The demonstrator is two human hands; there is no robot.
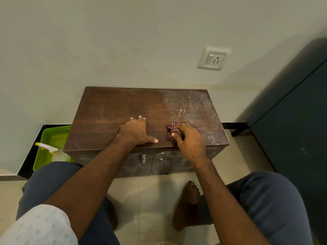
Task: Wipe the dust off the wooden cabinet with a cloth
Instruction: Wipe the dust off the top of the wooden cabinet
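Your right hand [190, 140] has its grip clenched round a bunched maroon cloth [174, 129] at the near edge of the wooden cabinet [109, 110] top; the dusty patch [191, 106] lies just beyond, far and right. Your left hand [136, 131] rests flat, grip released, left of the cloth. A green basket [51, 135] on the floor at the left holds a spray bottle [46, 147].

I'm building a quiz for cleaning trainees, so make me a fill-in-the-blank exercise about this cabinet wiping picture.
1. The cloth is gripped by the person's ____ hand.
2. The left hand rests flat on the ____ of the wooden cabinet.
3. Most visible dust lies on the top's ____ side.
4. The basket beside the cabinet is ____.
Missing words: right; top; right; green.
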